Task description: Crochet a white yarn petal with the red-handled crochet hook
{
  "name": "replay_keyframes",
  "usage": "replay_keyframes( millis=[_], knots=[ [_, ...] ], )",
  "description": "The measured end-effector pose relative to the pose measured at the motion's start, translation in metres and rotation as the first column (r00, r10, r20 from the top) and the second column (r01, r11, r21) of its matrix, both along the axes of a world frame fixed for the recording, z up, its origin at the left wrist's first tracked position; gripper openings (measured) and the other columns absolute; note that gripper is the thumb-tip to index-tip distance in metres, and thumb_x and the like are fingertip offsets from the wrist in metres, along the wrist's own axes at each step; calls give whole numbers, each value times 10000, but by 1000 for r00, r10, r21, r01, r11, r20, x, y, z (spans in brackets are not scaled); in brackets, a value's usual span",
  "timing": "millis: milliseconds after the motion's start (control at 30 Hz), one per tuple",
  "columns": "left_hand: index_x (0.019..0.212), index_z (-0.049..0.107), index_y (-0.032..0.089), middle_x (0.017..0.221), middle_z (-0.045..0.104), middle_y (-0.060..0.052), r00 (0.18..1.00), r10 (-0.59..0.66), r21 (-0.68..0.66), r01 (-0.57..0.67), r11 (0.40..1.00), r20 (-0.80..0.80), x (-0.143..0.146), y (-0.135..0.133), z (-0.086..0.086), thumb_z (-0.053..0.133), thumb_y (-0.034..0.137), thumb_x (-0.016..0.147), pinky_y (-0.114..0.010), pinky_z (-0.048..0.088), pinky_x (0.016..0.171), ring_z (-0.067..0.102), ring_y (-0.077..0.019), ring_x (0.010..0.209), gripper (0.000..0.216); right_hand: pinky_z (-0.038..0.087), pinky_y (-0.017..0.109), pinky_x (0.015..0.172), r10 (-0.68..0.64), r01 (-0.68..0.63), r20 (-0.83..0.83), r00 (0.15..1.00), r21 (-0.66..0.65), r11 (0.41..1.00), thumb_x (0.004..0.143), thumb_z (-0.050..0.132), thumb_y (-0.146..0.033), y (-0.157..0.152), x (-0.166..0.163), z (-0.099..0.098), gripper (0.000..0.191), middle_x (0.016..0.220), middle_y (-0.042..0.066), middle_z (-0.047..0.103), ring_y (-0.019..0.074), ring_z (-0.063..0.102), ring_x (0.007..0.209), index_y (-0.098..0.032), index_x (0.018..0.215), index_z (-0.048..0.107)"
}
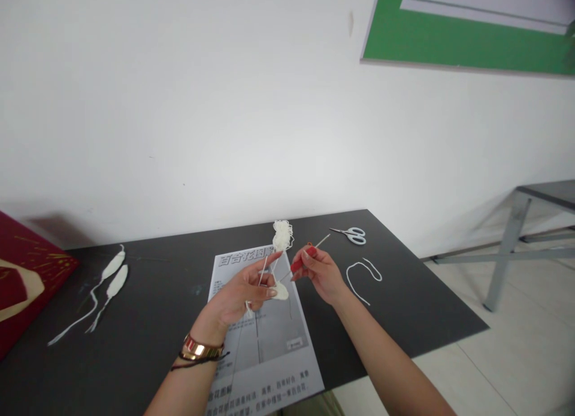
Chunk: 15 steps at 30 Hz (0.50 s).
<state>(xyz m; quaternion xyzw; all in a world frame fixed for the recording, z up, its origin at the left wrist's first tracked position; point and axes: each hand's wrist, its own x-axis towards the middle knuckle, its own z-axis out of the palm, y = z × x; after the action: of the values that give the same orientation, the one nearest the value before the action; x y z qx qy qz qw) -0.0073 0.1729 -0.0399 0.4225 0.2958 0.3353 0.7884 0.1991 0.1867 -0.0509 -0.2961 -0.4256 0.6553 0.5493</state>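
Note:
Between the thumb and fingers of my left hand (249, 290) is a small cream crochet piece (281, 291). Yarn runs up over the raised index finger of that hand. A crochet hook with a red grip (302, 262) is pinched in my right hand (321, 272), its thin metal tip pointing left at the crochet piece. Whether the tip sits inside a stitch is too small to tell. Behind both hands lies a loose bundle of cream yarn (283, 234). Beneath them is a printed sheet (296, 368) with Chinese text and a picture.
Scissors (354, 235) and a cut piece of white yarn (353, 284) lie on the black table (404, 308) at the right. Two white crocheted petals (117, 280) with yarn tails rest at the left, near a red box (27, 278). A white wall stands behind the table.

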Motion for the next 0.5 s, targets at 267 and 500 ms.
replay_keyframes(
  millis=[267,500],
  knots=[
    [1391,456,252,689,538,30,999,-20,31,20,999,-30,0,1,-2,749,80,692,-186,172,394,309,-32,448,777,488,274,567,-25,15,107,994,91,996,754,710,-444,0,5,7,273,636,15,665,137,585,544,-180,689,688],
    [1386,460,257,678,519,35,999,-20,64,23,998,-51,-1,1,-4,724,88,724,-193,157,397,300,-40,464,732,443,279,577,-71,30,204,976,196,980,772,686,-453,-6,7,16,278,628,21,664,144,562,565,-188,688,702]
  ],
)
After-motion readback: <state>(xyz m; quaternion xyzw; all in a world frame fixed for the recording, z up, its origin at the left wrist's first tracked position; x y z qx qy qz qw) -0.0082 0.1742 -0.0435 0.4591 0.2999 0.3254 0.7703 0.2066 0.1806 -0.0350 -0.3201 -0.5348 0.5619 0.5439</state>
